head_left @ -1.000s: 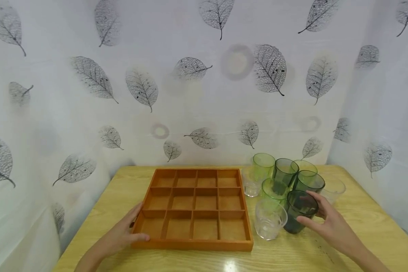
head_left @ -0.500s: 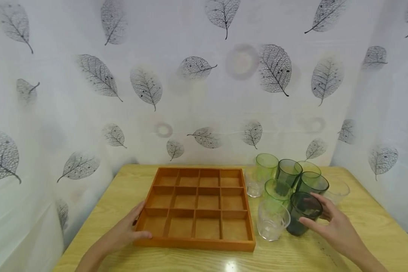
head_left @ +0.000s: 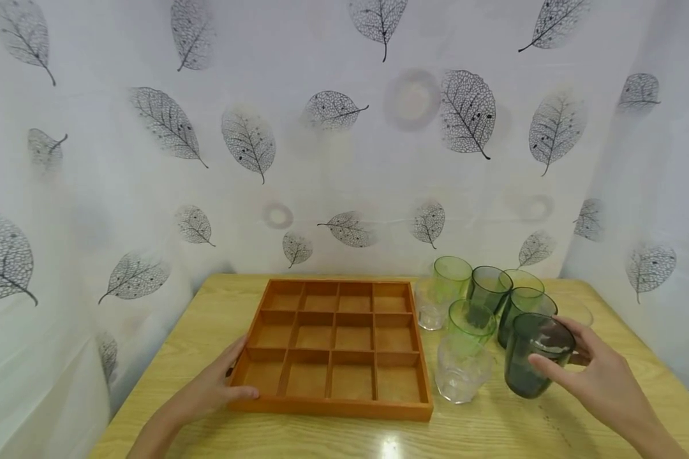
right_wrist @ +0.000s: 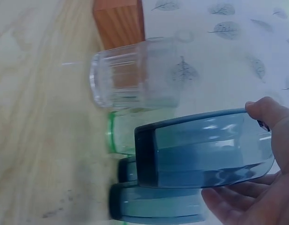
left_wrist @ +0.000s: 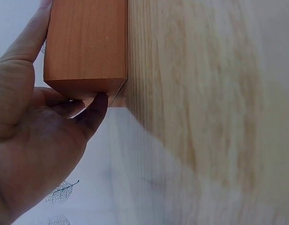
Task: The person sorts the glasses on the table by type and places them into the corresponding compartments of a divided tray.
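Note:
My right hand (head_left: 605,376) grips a dark grey tumbler (head_left: 531,363) near its rim, thumb on the near side and fingers round the far side. In the right wrist view the tumbler (right_wrist: 200,150) is held off the table, its base apart from the wood. My left hand (head_left: 207,389) holds the front left corner of an orange-brown wooden divided tray (head_left: 333,408). The left wrist view shows fingertips (left_wrist: 97,108) against the tray's side (left_wrist: 88,42) and the thumb lying along the front edge. The tray's compartments hold nothing.
Beside the tray's right side stand a clear glass (head_left: 462,376), green glasses (head_left: 452,274), other dark tumblers (head_left: 488,287) and another clear glass (head_left: 430,312), close together. The wooden table (head_left: 218,299) meets a leaf-print curtain (head_left: 344,159) behind.
My right hand has lifted the dark grey tumbler and moved it slightly right, away from the clear glass. The left hand stays at the tray's corner. The view has shifted slightly.

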Available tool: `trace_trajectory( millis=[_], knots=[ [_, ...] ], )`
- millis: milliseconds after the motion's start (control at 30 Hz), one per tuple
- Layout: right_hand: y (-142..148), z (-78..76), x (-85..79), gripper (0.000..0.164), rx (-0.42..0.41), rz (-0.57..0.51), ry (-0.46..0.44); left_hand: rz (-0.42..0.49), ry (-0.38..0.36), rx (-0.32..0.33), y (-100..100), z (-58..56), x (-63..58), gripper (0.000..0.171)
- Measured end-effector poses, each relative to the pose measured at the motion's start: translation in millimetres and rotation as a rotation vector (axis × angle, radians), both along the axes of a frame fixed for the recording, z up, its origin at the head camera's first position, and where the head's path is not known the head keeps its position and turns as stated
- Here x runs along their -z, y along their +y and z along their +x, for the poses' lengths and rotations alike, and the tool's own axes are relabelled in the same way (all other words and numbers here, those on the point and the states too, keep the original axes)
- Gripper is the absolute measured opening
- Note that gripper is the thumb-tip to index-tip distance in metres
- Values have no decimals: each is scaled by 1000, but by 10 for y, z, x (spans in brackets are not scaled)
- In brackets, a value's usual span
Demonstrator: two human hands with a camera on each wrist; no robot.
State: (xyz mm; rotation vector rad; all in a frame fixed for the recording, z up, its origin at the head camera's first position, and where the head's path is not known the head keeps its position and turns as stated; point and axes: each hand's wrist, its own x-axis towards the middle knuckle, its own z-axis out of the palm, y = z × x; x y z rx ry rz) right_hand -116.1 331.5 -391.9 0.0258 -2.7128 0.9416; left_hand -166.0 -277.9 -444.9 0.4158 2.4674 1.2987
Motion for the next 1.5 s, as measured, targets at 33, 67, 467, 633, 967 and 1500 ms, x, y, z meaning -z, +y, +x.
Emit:
trace_trajectory(
  millis=[33, 67, 467, 633, 967, 1500],
  knots=[
    [1, 9, -33, 83, 5, 3, -1, -2, 3, 1, 1, -1, 1, 108],
    [3, 17, -63, 82, 4, -1, 9, -7, 8, 1, 3, -2, 2, 108],
    [-91, -1, -534, 80, -2, -14, 43, -15, 26, 8, 26, -72, -14, 110],
    [-265, -111, -721, 90, -40, -44, -12, -11, 2, 10, 28, -77, -15, 110],
    [-728, -472, -963, 89, -145, -71, -80, -6, -8, 10, 37, -76, -4, 110],
    [-1792, -1064, -917, 89, -254, -277, -186, -19, -13, -19, 31, -5, -16, 113]
  ],
)
